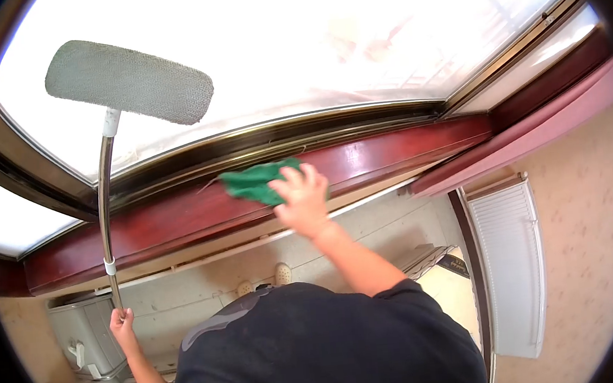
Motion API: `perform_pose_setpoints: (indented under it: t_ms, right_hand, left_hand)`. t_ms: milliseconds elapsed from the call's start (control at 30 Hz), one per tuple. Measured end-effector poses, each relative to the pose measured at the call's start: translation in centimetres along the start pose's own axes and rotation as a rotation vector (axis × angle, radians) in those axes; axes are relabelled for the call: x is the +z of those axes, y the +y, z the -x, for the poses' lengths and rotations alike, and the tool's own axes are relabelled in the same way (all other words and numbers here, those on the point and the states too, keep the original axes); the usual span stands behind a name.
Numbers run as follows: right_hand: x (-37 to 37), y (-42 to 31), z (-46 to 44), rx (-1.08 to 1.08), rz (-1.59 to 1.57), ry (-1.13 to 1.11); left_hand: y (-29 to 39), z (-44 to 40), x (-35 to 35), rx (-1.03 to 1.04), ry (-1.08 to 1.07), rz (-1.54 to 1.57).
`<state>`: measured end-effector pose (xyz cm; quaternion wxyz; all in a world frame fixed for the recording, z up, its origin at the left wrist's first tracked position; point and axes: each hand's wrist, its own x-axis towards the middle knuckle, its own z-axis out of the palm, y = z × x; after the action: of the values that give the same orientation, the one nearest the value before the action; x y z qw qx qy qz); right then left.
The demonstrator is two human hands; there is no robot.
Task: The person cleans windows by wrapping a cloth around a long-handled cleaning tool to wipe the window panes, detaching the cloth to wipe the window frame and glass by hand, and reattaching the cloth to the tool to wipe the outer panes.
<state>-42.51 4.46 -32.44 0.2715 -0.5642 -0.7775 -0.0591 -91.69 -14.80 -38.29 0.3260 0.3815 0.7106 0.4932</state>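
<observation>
My right hand presses a green cloth onto the glossy red-brown window sill, its fingers spread over the cloth's right end. At the lower left, my left hand is wrapped round the lower part of a metal pole. The pole stands nearly upright in the view and carries a flat grey mop head, which shows in front of the bright window glass.
Dark metal window frames run behind the sill. A pink curtain hangs at the right, above a white radiator. Grey containers stand at the lower left. Light shoes show on the floor below the sill.
</observation>
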Motion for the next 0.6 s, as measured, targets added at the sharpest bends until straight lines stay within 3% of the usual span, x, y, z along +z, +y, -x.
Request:
perform_pose_setpoints:
  t_ms: [167, 267, 367, 467, 567, 600]
  right_hand:
    - [-4.2, 17.8, 3.8, 0.238, 0.232, 0.157]
    - [-8.5, 25.5, 5.6, 0.496, 0.026, 0.240]
    - [-12.5, 24.3, 2.1, 0.326, -0.197, 0.338]
    - [-10.5, 24.6, -2.0, 0.374, -0.178, 0.464]
    - [-4.7, 28.9, -3.1, 0.350, 0.055, 0.190]
    - [-2.9, 28.5, -3.3, 0.228, 0.181, 0.221]
  left_hand:
    - [1.1, 0.0, 1.1, -0.018, -0.027, 0.008]
    - [1.2, 0.1, 1.5, 0.022, -0.001, 0.007]
    - [1.0, 0.1, 1.0, -0.011, -0.005, 0.021]
    - [1.0, -0.2, 1.3, 0.027, 0.010, 0.027]
    - [0.9, -0.2, 0.6, 0.059, -0.002, 0.012]
    - [1.1, 0.0, 0.6, 0.055, 0.025, 0.006]
